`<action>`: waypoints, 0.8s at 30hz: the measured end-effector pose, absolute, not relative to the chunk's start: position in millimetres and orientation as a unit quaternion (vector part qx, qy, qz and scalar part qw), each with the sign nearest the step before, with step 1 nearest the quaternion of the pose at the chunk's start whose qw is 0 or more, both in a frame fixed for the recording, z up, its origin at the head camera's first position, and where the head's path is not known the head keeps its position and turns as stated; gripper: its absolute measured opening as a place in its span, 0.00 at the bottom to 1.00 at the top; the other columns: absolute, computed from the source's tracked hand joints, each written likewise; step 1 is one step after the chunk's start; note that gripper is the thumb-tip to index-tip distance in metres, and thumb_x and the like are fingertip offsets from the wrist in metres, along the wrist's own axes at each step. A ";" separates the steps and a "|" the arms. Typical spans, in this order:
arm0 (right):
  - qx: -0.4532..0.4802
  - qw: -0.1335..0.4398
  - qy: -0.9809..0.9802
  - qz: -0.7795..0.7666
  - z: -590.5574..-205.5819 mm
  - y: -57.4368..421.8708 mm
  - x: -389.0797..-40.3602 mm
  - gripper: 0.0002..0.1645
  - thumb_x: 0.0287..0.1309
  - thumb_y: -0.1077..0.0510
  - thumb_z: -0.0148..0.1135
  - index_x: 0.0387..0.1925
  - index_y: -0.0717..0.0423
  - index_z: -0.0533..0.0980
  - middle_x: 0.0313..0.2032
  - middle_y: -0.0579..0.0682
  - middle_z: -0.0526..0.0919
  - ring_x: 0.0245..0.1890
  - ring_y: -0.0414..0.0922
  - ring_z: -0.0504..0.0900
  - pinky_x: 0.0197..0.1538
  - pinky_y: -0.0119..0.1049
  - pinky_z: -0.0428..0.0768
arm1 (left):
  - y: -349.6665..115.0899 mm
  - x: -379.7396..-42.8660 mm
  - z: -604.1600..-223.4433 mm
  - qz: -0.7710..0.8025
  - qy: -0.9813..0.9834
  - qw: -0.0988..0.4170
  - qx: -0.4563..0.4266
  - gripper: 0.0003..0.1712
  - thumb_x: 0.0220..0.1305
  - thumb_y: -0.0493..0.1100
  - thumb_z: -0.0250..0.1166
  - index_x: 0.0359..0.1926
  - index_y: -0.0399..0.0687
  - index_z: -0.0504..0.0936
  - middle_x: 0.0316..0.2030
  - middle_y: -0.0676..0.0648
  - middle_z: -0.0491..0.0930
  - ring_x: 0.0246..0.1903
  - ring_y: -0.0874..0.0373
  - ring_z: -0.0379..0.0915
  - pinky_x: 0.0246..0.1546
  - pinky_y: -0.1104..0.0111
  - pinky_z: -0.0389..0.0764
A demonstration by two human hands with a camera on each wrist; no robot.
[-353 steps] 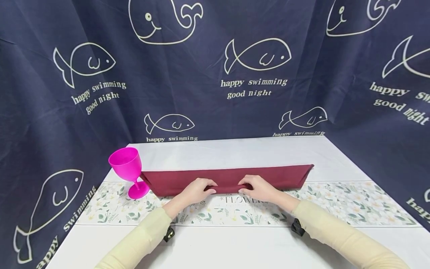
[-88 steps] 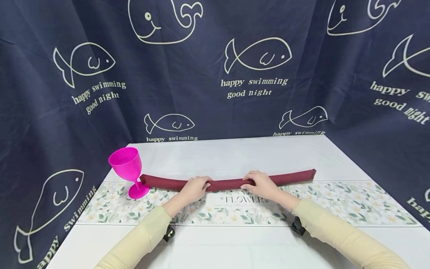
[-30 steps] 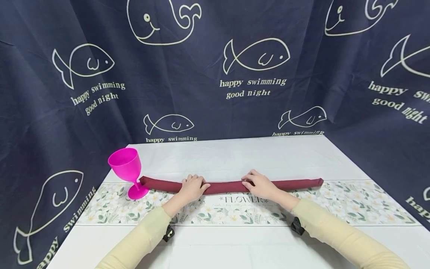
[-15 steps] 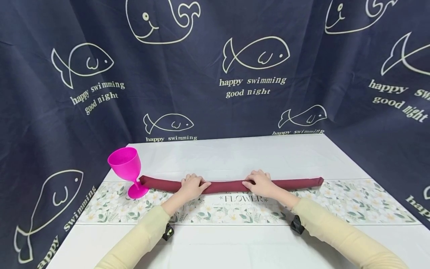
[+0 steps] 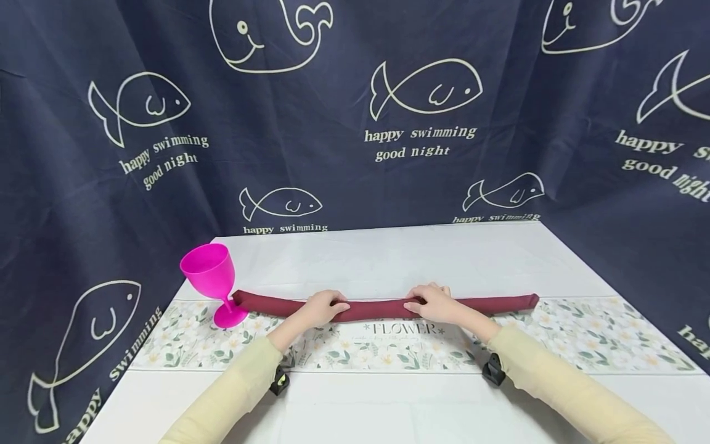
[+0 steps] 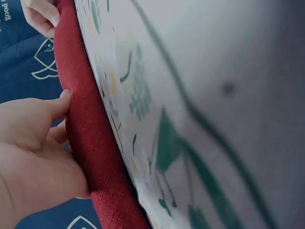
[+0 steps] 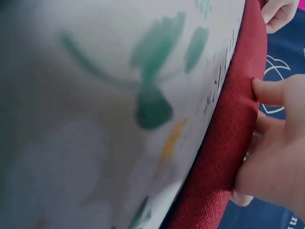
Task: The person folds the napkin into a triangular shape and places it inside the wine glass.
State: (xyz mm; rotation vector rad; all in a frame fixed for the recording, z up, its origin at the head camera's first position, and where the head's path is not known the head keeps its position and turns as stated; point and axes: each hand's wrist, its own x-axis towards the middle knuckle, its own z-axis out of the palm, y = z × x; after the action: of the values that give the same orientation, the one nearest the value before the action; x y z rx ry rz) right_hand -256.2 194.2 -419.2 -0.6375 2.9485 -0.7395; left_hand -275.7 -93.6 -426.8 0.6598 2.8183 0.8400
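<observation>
A dark red cloth, rolled into a long thin tube [image 5: 377,310], lies left to right across the table, bowed slightly toward the person at its middle. My left hand [image 5: 320,308] grips the roll left of its middle. In the left wrist view the left thumb [image 6: 61,104] presses the near side, with fingers partly hidden behind. My right hand [image 5: 435,303] holds it to the right of the middle. The right thumb [image 7: 269,91] pushes into the near side in the right wrist view, the fingers reaching round behind.
A bright pink goblet [image 5: 209,271] stands by the roll's left end, its stem and base very close to it. Beneath the roll runs a floral strip [image 5: 599,345] lettered "FLOWER" on the white table [image 5: 388,404]. A navy curtain [image 5: 344,123] with fish drawings hangs behind.
Earlier the cloth was a wide flat band gripped at its near edge; now it is a narrow roll. Over the last second the left fingers have curled down behind it, and the right hand shifted slightly right.
</observation>
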 end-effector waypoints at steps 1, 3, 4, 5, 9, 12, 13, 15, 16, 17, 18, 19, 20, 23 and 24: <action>-0.211 0.022 0.948 -0.235 -418.5 194.6 -257.1 0.15 0.63 0.51 0.56 0.43 0.54 0.80 0.38 0.47 0.81 0.39 0.46 0.70 0.40 0.43 0.56 | -94.0 -276.3 -426.9 0.283 0.930 0.073 0.222 0.15 0.67 0.48 0.57 0.46 0.44 0.81 0.35 0.48 0.81 0.34 0.57 0.74 0.39 0.60 0.75; -0.225 0.035 0.947 -0.228 -417.2 195.0 -259.3 0.17 0.62 0.50 0.55 0.45 0.55 0.80 0.39 0.48 0.81 0.40 0.47 0.70 0.40 0.43 0.57 | -94.9 -277.9 -427.0 0.285 0.927 0.085 0.228 0.16 0.67 0.48 0.56 0.47 0.43 0.81 0.36 0.48 0.81 0.34 0.58 0.73 0.36 0.64 0.74; -0.229 0.043 0.946 -0.224 -416.6 195.0 -260.5 0.18 0.62 0.48 0.56 0.46 0.55 0.80 0.39 0.48 0.81 0.41 0.47 0.70 0.40 0.43 0.57 | -95.6 -278.5 -426.7 0.285 0.926 0.089 0.230 0.16 0.67 0.48 0.56 0.47 0.44 0.81 0.37 0.48 0.81 0.34 0.59 0.73 0.36 0.65 0.74; -0.233 0.050 0.946 -0.221 -416.3 194.8 -261.8 0.20 0.61 0.46 0.56 0.46 0.55 0.80 0.40 0.48 0.81 0.42 0.47 0.70 0.41 0.43 0.58 | -96.1 -279.3 -426.4 0.287 0.925 0.094 0.230 0.16 0.68 0.48 0.56 0.47 0.44 0.81 0.37 0.48 0.81 0.35 0.58 0.73 0.37 0.64 0.74; -0.237 0.082 0.941 -0.228 -415.2 191.8 -267.4 0.22 0.58 0.38 0.57 0.43 0.49 0.81 0.40 0.44 0.79 0.42 0.44 0.71 0.42 0.44 0.59 | -98.5 -282.2 -422.7 0.302 0.917 0.109 0.236 0.14 0.69 0.47 0.54 0.48 0.48 0.80 0.40 0.49 0.80 0.42 0.56 0.74 0.47 0.57 0.73; -0.229 0.101 0.936 -0.249 -414.5 187.2 -272.4 0.22 0.56 0.34 0.57 0.39 0.44 0.79 0.37 0.40 0.78 0.40 0.40 0.72 0.46 0.44 0.65 | -100.2 -284.4 -417.9 0.318 0.906 0.122 0.252 0.14 0.70 0.46 0.52 0.50 0.49 0.78 0.44 0.49 0.79 0.45 0.55 0.73 0.50 0.55 0.72; -0.227 0.108 0.932 -0.260 -413.8 185.3 -274.1 0.22 0.55 0.33 0.57 0.39 0.43 0.79 0.37 0.40 0.79 0.39 0.40 0.73 0.47 0.45 0.67 | -100.4 -285.0 -416.2 0.321 0.902 0.125 0.260 0.14 0.71 0.46 0.51 0.51 0.48 0.77 0.45 0.48 0.78 0.46 0.55 0.73 0.50 0.55 0.72; -0.224 0.121 0.924 -0.286 -411.6 181.2 -277.1 0.22 0.56 0.34 0.56 0.40 0.43 0.79 0.38 0.40 0.80 0.42 0.40 0.75 0.51 0.45 0.71 | -100.8 -286.8 -412.8 0.331 0.893 0.134 0.274 0.14 0.72 0.45 0.49 0.52 0.48 0.76 0.45 0.47 0.77 0.45 0.54 0.71 0.47 0.57 0.72; -0.223 0.128 0.919 -0.300 -410.1 179.1 -278.4 0.22 0.57 0.34 0.56 0.42 0.44 0.79 0.39 0.40 0.81 0.43 0.40 0.76 0.53 0.44 0.72 | -100.8 -287.5 -411.0 0.334 0.889 0.139 0.280 0.15 0.72 0.45 0.48 0.52 0.48 0.76 0.46 0.47 0.76 0.45 0.54 0.70 0.47 0.58 0.72; -0.220 0.137 0.913 -0.316 -408.6 177.1 -279.7 0.23 0.57 0.35 0.56 0.43 0.45 0.79 0.41 0.41 0.81 0.46 0.41 0.77 0.55 0.45 0.72 | -100.7 -288.3 -409.5 0.337 0.886 0.140 0.285 0.15 0.72 0.45 0.48 0.53 0.48 0.75 0.46 0.47 0.76 0.46 0.54 0.70 0.47 0.58 0.71; -0.219 0.144 0.908 -0.327 -407.1 175.5 -280.9 0.24 0.58 0.35 0.55 0.45 0.46 0.79 0.43 0.42 0.82 0.48 0.42 0.77 0.57 0.46 0.72 | -100.5 -289.3 -408.4 0.341 0.883 0.143 0.290 0.15 0.73 0.45 0.47 0.53 0.48 0.75 0.46 0.47 0.76 0.46 0.55 0.69 0.48 0.59 0.71; -0.216 0.153 0.903 -0.338 -405.2 173.8 -281.8 0.25 0.58 0.36 0.55 0.47 0.47 0.79 0.44 0.43 0.82 0.50 0.43 0.77 0.59 0.47 0.71 | -99.9 -290.4 -407.2 0.345 0.880 0.143 0.293 0.15 0.73 0.45 0.47 0.53 0.49 0.76 0.46 0.47 0.76 0.47 0.55 0.69 0.49 0.58 0.71; -0.212 0.160 0.900 -0.345 -403.7 172.5 -282.6 0.26 0.59 0.36 0.55 0.48 0.47 0.79 0.46 0.43 0.82 0.52 0.43 0.76 0.61 0.47 0.69 | -99.8 -291.5 -406.2 0.349 0.878 0.144 0.295 0.15 0.73 0.45 0.47 0.52 0.50 0.76 0.46 0.48 0.76 0.47 0.55 0.69 0.50 0.58 0.70; -0.195 0.184 0.894 -0.359 -400.0 170.6 -285.3 0.28 0.58 0.35 0.54 0.50 0.47 0.78 0.48 0.44 0.81 0.54 0.44 0.75 0.62 0.48 0.67 | -98.9 -294.8 -404.3 0.362 0.871 0.140 0.301 0.14 0.73 0.46 0.47 0.51 0.52 0.77 0.45 0.51 0.77 0.47 0.57 0.70 0.52 0.59 0.70; -0.188 0.192 0.892 -0.362 -399.1 170.5 -286.4 0.29 0.57 0.34 0.55 0.51 0.48 0.78 0.49 0.45 0.81 0.55 0.44 0.75 0.63 0.49 0.67 | -99.0 -296.1 -404.0 0.368 0.868 0.141 0.302 0.14 0.73 0.46 0.47 0.50 0.53 0.77 0.43 0.51 0.77 0.46 0.57 0.70 0.51 0.60 0.70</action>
State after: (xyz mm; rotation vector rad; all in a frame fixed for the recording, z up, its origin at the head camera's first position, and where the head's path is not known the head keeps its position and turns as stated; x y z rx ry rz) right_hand -286.4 170.5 -399.1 -0.5273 2.5054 -1.0175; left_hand -296.1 -99.0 -404.0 0.8716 2.5060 1.0635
